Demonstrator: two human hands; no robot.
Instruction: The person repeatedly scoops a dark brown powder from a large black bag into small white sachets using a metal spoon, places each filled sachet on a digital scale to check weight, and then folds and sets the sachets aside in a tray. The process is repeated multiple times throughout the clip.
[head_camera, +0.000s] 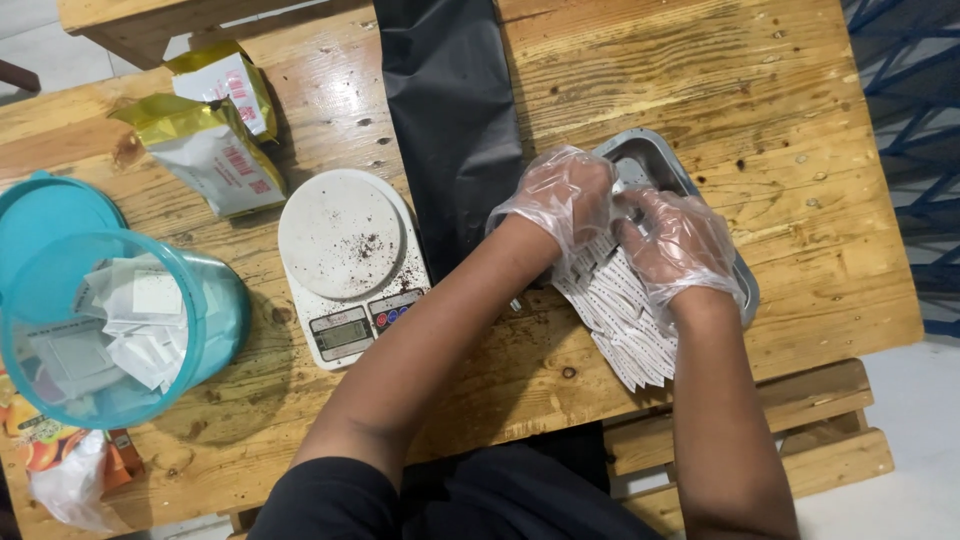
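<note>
Both gloved grips, left hand (560, 195) and right hand (675, 245), pinch a fanned stack of white paper sachets (625, 320) over the metal tray (745, 285); we judge them light, floppy, slippery, best pinched at the edges.

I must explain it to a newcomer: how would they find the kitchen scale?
On the wooden table, look left of the black bag and right of the blue tub. The scale is white, with a round plate dusted with dark crumbs.
</note>
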